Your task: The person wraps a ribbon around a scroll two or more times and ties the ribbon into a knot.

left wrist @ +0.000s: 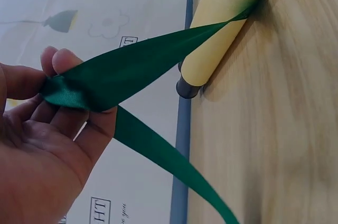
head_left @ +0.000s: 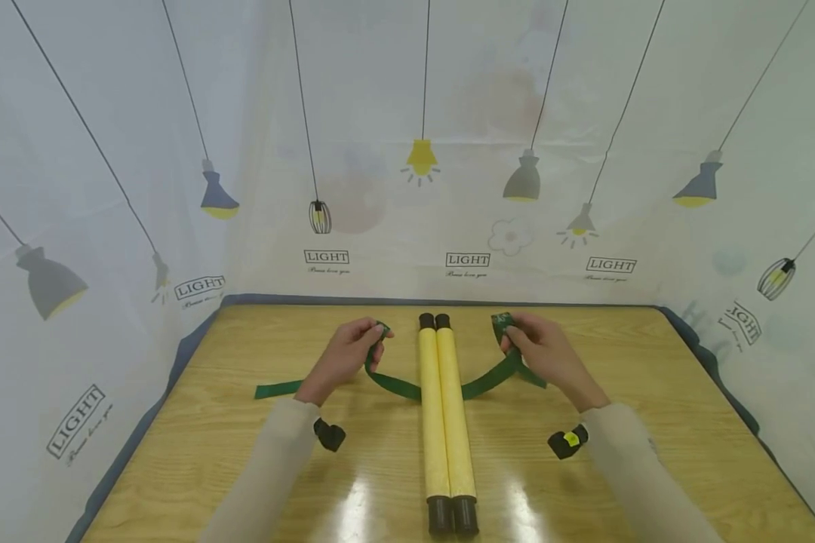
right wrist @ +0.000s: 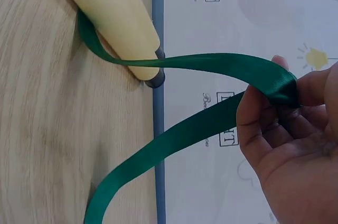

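Note:
Two yellow rolls (head_left: 444,422) with dark end caps lie side by side on the table, pointing away from me. A green ribbon (head_left: 397,386) passes beneath them and comes out on both sides. My left hand (head_left: 345,353) pinches the ribbon on the left, raised above the table, and its loose tail (left wrist: 158,152) hangs down to the wood. On the right, my right hand (head_left: 546,353) grips the other length of ribbon (right wrist: 211,64) between thumb and fingers. That side's tail (right wrist: 158,147) droops to the table too.
The wooden table (head_left: 244,467) has a blue-grey edge (head_left: 550,303) at the back. White sheeting (head_left: 380,90) printed with hanging lamps stands around it on three sides. A small black device (head_left: 329,434) sits at my left wrist, another black device (head_left: 567,441) at my right.

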Action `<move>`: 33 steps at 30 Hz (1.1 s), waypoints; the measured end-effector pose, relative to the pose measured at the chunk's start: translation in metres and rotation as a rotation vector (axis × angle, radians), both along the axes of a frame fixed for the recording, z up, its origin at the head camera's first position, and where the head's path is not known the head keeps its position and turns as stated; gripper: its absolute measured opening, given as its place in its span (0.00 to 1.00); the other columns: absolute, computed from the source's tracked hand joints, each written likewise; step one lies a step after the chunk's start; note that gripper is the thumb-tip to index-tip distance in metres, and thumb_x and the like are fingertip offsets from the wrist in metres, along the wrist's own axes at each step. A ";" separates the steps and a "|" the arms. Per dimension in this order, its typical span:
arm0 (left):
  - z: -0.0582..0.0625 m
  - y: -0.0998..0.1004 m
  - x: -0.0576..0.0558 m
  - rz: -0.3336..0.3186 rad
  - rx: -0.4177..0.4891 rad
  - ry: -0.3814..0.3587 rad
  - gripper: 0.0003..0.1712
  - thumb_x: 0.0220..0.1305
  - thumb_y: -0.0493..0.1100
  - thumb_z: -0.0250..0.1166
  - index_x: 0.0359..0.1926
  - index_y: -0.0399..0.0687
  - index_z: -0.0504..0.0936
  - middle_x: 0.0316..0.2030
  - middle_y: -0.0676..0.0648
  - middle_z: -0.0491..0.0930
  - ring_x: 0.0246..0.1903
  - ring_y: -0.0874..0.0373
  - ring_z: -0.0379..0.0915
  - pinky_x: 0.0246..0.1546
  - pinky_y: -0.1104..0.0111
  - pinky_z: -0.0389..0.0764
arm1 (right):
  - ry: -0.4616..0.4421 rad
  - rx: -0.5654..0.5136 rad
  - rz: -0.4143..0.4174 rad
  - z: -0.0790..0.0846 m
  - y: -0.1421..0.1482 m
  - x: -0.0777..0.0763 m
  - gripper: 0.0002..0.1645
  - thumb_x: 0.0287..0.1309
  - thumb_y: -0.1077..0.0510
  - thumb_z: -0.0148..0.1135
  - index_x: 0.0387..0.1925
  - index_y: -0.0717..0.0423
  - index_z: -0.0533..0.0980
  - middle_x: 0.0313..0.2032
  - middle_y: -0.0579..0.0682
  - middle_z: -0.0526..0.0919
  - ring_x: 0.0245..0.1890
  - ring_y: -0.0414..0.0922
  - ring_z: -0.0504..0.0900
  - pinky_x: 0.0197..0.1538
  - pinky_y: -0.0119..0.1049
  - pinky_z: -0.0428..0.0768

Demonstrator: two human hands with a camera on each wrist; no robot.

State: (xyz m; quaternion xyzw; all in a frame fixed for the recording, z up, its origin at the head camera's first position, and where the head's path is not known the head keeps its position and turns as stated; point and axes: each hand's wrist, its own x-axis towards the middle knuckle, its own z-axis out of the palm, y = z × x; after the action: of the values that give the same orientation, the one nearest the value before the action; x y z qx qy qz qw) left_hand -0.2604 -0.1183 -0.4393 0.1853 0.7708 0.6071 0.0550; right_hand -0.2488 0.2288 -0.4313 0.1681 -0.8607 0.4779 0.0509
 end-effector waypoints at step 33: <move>0.027 0.045 -0.001 -0.162 -0.028 0.170 0.15 0.80 0.44 0.45 0.44 0.40 0.76 0.24 0.36 0.77 0.19 0.46 0.74 0.25 0.59 0.78 | -0.062 -0.124 0.270 0.009 -0.065 0.002 0.12 0.73 0.63 0.51 0.48 0.67 0.77 0.30 0.56 0.81 0.31 0.51 0.80 0.33 0.35 0.80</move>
State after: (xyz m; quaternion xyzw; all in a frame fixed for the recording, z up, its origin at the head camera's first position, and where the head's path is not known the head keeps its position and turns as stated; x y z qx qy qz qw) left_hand -0.2618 -0.0730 -0.4120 0.2971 0.7637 0.5717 0.0409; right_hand -0.2472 0.1641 -0.4218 0.2641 -0.8001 0.5378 -0.0303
